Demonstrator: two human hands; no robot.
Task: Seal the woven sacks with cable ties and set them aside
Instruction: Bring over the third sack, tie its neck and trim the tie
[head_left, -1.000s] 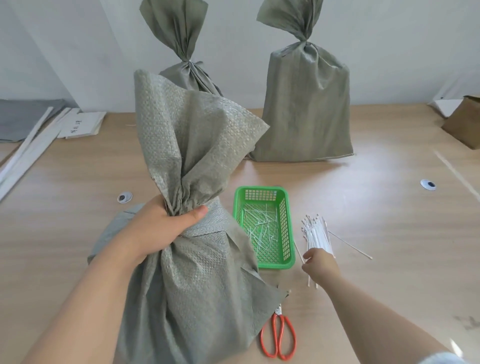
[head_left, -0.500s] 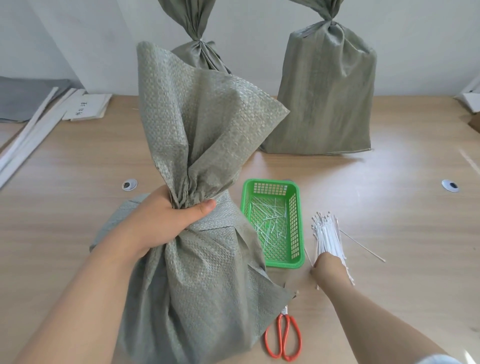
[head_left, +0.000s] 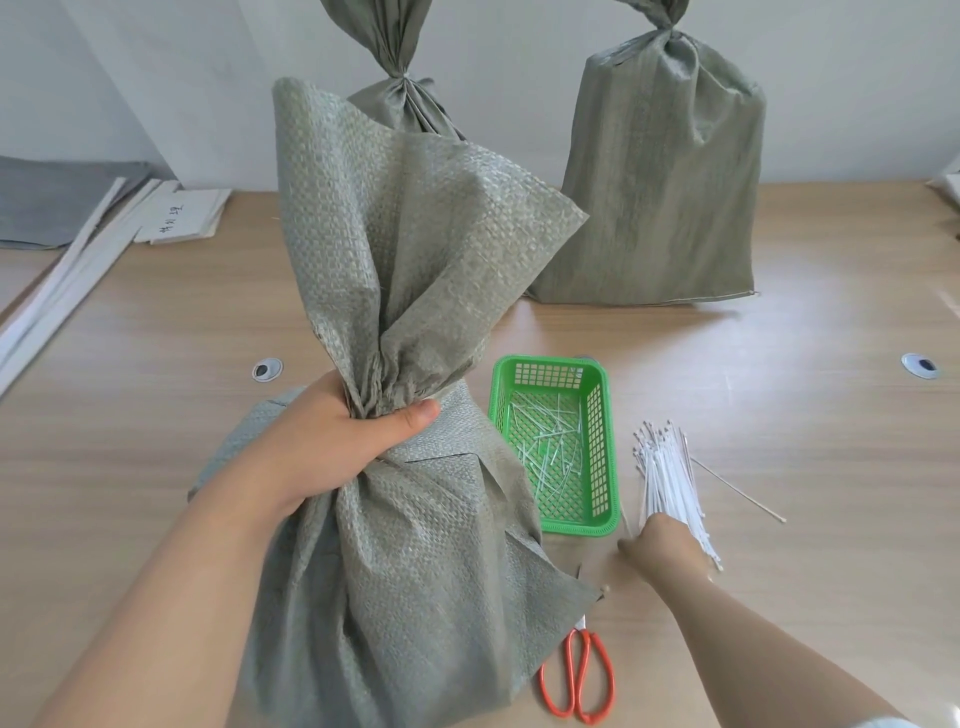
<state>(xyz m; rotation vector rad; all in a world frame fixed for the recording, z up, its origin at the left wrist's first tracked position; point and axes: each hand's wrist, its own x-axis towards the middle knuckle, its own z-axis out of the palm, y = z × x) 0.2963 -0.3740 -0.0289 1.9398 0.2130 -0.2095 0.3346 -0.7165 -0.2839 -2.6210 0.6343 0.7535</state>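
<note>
With two tied grey-green woven sacks (head_left: 660, 182) upright at the back of the pale wooden table (head_left: 779, 415), clamps the bunched neck of a third, untied sack (head_left: 405, 545) at the front in the left hand (head_left: 332, 447), lays the right hand (head_left: 665, 540) on the white cable ties (head_left: 665, 467), grasp there indiscernible.

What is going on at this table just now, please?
A person is sealing grey-green woven sacks. The left hand grips the gathered neck of the nearest sack, upright on the wooden table. The right hand rests on the bundle of white cable ties beside the green plastic basket. Behind stand a tied sack and a second tied sack.
</note>
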